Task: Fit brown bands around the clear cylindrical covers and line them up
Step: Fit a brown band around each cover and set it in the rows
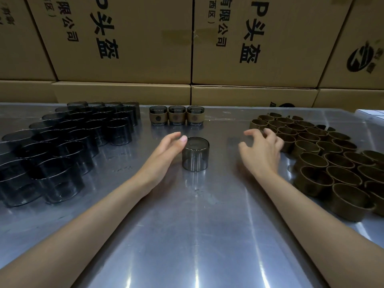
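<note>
- Bare forearms reach from the near edge across the metal table (187, 235), with both hands over its middle.
- At far left stands a large block of unbanded smoky clear covers (62, 142), several rows deep; judging by its size, most of the work is still ahead.
- Next, the left hand (166, 148) lies with straight, relaxed fingers, its fingertips touching the top rim of a single bare cover (195, 154) that stands alone at the table's centre; it grips nothing.
- Behind that cover, three finished banded covers (176, 115) stand side by side in a short row near the far edge: the only completed pieces in view.
- Further right, the right hand (261, 150) hovers with fingers loosely curled and spread, empty, just beside the pile of brown bands (332, 154).
- Likely step in hand: fetching a band for the centre cover, which would be the fourth in the row.
- Stacked cardboard cartons (124, 48) wall the far side.
</note>
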The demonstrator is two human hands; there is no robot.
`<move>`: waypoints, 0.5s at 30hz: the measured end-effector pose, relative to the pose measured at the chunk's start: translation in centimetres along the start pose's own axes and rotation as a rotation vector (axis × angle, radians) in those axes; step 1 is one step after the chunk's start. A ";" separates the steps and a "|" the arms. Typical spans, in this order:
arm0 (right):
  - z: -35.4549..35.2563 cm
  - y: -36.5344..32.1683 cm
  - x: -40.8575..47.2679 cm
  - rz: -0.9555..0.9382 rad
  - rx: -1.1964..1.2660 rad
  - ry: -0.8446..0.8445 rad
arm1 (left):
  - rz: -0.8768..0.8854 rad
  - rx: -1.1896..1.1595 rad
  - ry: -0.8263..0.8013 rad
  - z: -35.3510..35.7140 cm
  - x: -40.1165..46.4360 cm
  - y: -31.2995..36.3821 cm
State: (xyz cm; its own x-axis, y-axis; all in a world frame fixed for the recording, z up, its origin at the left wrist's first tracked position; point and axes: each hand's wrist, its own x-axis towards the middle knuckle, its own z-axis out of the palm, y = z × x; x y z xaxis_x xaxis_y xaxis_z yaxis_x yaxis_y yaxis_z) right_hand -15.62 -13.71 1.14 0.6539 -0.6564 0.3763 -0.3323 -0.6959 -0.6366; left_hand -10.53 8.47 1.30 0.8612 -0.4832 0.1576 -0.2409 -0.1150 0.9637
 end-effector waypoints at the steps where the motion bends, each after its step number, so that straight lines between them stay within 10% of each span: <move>1: -0.2 0.4 0.4 0.051 -0.011 -0.019 | -0.001 -0.002 -0.001 0.0 0.0 0.0; 15: -1.1 1.4 1.7 0.099 -0.074 0.036 | -0.002 -0.097 -0.009 -0.4 0.2 -0.1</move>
State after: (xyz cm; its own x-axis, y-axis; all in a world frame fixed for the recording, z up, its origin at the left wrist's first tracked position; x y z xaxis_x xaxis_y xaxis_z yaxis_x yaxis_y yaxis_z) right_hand -15.72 -16.08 1.62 0.5909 -0.7320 0.3391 -0.4443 -0.6461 -0.6205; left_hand -10.20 8.76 1.37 0.8575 -0.4910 0.1539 -0.1943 -0.0320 0.9804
